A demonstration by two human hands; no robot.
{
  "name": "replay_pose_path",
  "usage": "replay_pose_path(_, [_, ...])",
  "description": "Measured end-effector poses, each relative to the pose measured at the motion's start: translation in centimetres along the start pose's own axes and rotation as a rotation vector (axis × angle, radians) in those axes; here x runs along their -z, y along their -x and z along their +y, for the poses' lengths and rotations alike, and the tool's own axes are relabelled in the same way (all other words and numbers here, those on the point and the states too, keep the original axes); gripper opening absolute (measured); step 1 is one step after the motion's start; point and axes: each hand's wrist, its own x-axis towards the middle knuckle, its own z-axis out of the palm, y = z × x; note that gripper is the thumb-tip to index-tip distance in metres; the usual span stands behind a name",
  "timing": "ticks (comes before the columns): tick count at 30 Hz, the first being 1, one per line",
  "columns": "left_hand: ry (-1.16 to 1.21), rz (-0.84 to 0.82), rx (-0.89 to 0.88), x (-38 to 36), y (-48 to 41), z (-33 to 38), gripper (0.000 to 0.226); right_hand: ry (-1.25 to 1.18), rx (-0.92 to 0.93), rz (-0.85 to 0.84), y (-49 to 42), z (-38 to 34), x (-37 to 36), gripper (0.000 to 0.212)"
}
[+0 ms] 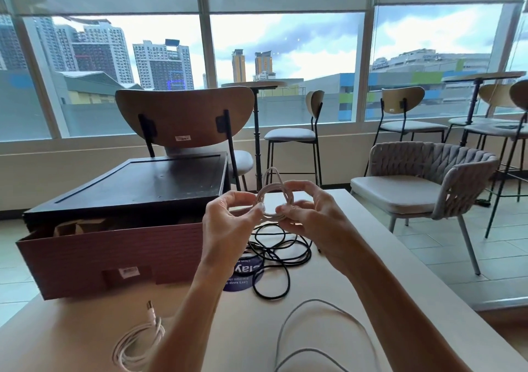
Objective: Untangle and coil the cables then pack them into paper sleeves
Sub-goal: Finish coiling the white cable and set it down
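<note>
A small coil of white cable (275,194) is held up above the table between both hands. My left hand (228,223) pinches its left side with thumb and fingers. My right hand (311,214) grips its right and lower side, fingers curled round the loops. Below them a tangled black cable (274,254) lies on the table. A coiled white cable (137,343) with a USB plug lies near the front left. A loose grey-white cable (323,331) loops at the front right. Brown paper sleeves (77,227) show inside the box.
A brown cardboard box (114,257) stands on the table's left, with a dark tray-like lid (148,183) resting across its back. A purple round sticker (243,274) lies under the black cable. Chairs (423,180) and stools stand beyond the table (357,257), by the windows.
</note>
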Motion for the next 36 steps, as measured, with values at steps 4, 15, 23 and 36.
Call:
replay_pose_path(4, [-0.209, 0.078, -0.21, -0.6, 0.5, 0.2, 0.008, -0.05, -0.043, 0.009, -0.1, -0.1, 0.1, 0.022])
replay_pose_path(15, [-0.325, 0.051, -0.411, -0.7, 0.5, 0.0, 0.011, -0.261, -0.12, -0.121, -0.2, -0.1, 1.4, 0.02])
replay_pose_path(23, [-0.233, 0.115, -0.207, 0.0, 0.0, 0.8, 0.013, -0.536, -0.137, -0.051, -0.7, 0.7, 0.4, 0.02])
replay_pose_path(36, [0.182, 0.018, 0.168, 1.3, -0.7, 1.5, 0.01, -0.633, -0.074, 0.029, -0.7, 0.4, 0.1, 0.019])
